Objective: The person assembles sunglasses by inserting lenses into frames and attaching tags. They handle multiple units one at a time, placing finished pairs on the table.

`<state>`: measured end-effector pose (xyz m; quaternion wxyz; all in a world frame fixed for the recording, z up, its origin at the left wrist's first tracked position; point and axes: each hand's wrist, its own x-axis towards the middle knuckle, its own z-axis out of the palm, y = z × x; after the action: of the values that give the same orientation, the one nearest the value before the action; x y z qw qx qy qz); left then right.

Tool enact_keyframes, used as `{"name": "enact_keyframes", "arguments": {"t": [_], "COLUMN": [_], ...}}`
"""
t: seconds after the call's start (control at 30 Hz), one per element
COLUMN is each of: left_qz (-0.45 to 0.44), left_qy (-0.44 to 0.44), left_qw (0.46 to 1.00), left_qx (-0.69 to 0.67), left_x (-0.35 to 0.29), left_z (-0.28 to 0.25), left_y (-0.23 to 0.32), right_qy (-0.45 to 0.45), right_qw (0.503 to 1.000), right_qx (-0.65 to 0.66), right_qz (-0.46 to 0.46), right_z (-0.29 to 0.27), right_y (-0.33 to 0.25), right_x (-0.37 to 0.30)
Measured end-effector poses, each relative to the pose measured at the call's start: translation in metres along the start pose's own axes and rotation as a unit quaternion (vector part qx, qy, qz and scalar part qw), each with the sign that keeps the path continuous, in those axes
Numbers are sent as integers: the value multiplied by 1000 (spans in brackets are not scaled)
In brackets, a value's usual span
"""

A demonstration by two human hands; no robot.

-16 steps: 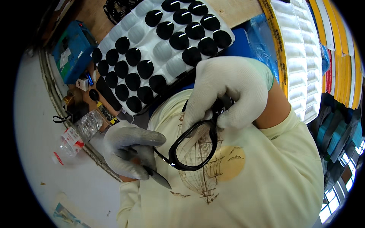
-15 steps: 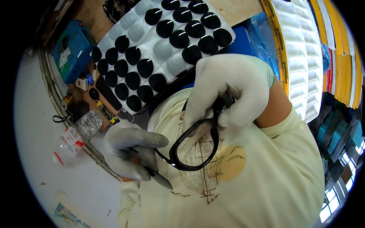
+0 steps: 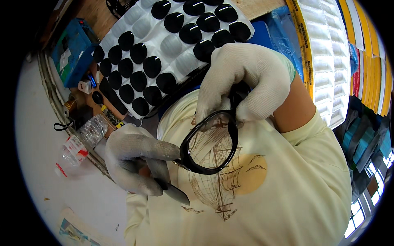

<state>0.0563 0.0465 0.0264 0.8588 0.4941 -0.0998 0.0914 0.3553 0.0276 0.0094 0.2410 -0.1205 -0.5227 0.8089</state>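
My gloved right hand (image 3: 250, 82) is closed round one side of a black glasses frame (image 3: 233, 141), hiding that half. The other rim stands open toward me, and the shirt's ship print shows through it. My gloved left hand (image 3: 133, 158) is at the rim's outer corner, its forefinger tip touching or very close to the frame. Between its lower fingers sticks out a thin, dark curved piece (image 3: 177, 194), held near one end. Whether this is a lens or a temple tip I cannot tell.
Beyond my hands lies a white moulded tray (image 3: 172, 45) with several dark lenses in pockets. To the left are a blue bin (image 3: 76, 51), a clear plastic bottle (image 3: 78, 147) and a yellow-black tool (image 3: 111, 115). Stacked white trays (image 3: 324, 61) with yellow edges stand at right.
The glasses frame has risen slightly and its rim has turned. My left forefinger has come up against the rim's corner, covering the thin part that showed there. My right hand has shifted slightly upward.
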Motion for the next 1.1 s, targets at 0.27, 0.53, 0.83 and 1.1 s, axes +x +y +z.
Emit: {"name": "enact_keyframes", "arguments": {"t": [0.27,0.53,0.83,1.1], "left_qz": [55,26,120,100], "left_qy": [16,107,587,660], "left_qw": [998,994,793,728], "left_qx": [12,-21,111,153], "left_x": [-14,-12,-9,26], "left_z": [-5,2,38,32], "left_y": [-10,-4,-8,-33], "right_qy": [32,34,311,332], "right_qw": [999,999,950,929], "right_qx": [38,37,1,-164], "right_qz": [13,-5,-33,-12], "right_z": [-3,-7,29,47], "right_y": [5,10,2,18], "right_x": [-2,-4,13,29]}}
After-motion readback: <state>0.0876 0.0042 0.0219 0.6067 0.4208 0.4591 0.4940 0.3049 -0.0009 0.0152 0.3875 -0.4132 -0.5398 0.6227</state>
